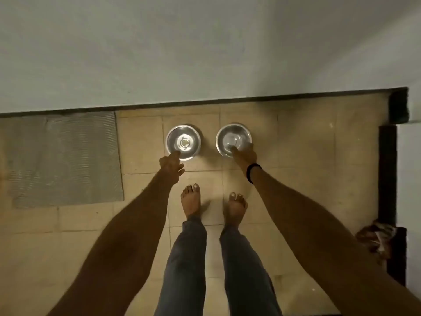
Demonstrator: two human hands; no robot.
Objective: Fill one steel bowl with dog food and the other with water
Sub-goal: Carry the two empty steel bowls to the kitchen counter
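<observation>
Two steel bowls stand side by side on the tiled floor close to the wall, both looking empty. The left steel bowl (183,142) shows a bright reflection in its base. My left hand (171,164) reaches down to it, fingertips closed on its near rim. The right steel bowl (233,139) is held at its near right rim by my right hand (246,156), thumb inside and fingers outside. A black band sits on that wrist. No dog food or water container is in view.
A grey ribbed mat (63,158) lies on the floor to the left. The pale wall with a dark skirting (205,101) runs just behind the bowls. A dark door frame (387,174) and a bundled cloth (376,241) are at the right. My bare feet (191,201) stand behind the bowls.
</observation>
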